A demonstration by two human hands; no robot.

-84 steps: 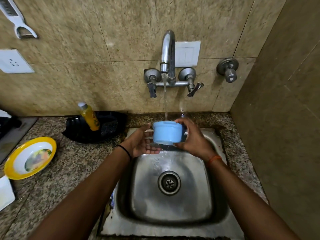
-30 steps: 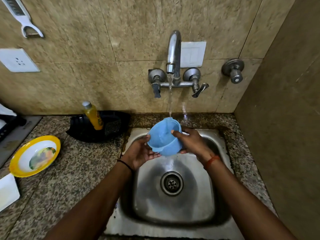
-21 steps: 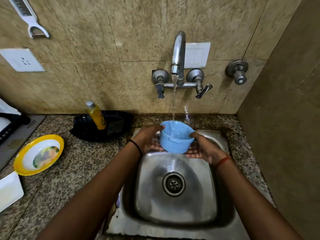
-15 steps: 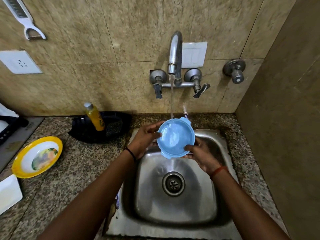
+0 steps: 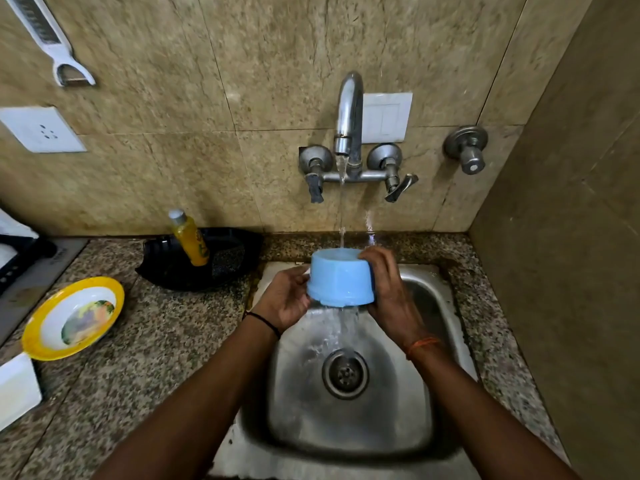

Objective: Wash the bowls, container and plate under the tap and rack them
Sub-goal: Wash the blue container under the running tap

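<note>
water from the steel tap (image 5: pixel 348 112) hits the round blue plastic container (image 5: pixel 341 280), held upside down over the steel sink (image 5: pixel 446 344) by its back edge so it drains. my left hand (image 5: pixel 285 303) and right hand (image 5: pixel 388 292) curl fingers round its sides.

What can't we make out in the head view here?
- Blue container inside: upside down, opening faces the sink.
- Right hand fingertips: behind the container.
- Rack: cut off by the left edge.
- Bottle label: too small.
- White box: cut off at left.
</note>
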